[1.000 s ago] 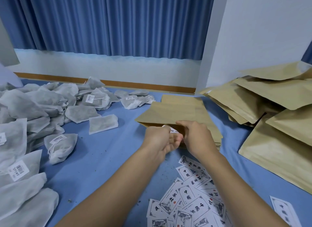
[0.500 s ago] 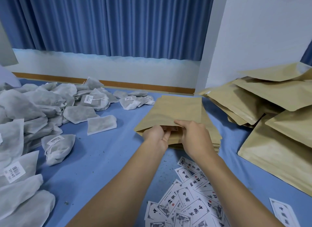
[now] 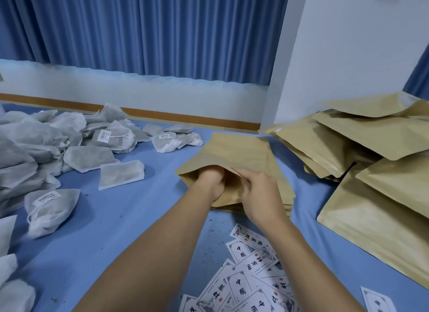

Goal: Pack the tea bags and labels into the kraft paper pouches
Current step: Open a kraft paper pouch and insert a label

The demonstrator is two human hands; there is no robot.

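Head view: right hand [image 3: 260, 193] pinches kraft pouch [image 3: 239, 151] open; left hand [image 3: 212, 181] inside, grip hidden.

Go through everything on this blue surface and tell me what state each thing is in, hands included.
Top brown kraft paper pouch: mouth open, lying on the flat pouch stack.
Left hand: inside the pouch mouth, fingers hidden.
Right hand: pinches the pouch's upper lip.
White mesh tea bags: heaped loose, unpacked.
Printed white paper labels: scattered flat, unpacked.
Kraft pouches on the right: piled loosely.
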